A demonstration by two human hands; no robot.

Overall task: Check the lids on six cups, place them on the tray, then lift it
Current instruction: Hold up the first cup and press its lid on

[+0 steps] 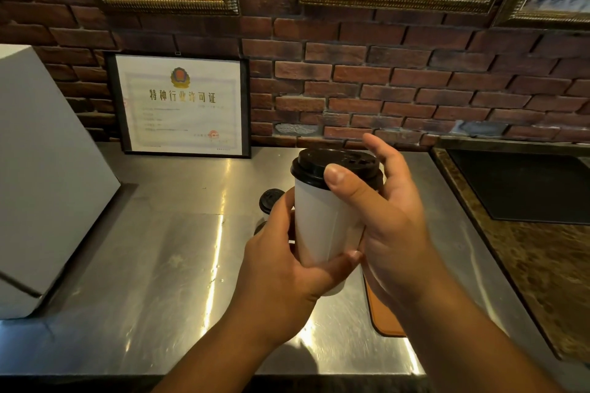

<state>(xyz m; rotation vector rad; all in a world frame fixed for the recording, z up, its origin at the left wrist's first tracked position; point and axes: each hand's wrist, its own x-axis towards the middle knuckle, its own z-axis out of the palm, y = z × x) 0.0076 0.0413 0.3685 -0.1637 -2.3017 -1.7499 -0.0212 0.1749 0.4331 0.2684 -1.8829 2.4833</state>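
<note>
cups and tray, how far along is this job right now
Early. Done: nothing visibly; the part of the tray that shows holds no cup. In hand: the left hand grips a white cup while the right hand pinches its black lid, thumb on the rim, checking it. Left: a second lidded cup stands behind on the counter; the others are hidden. Then loading and lifting the tray.
</note>
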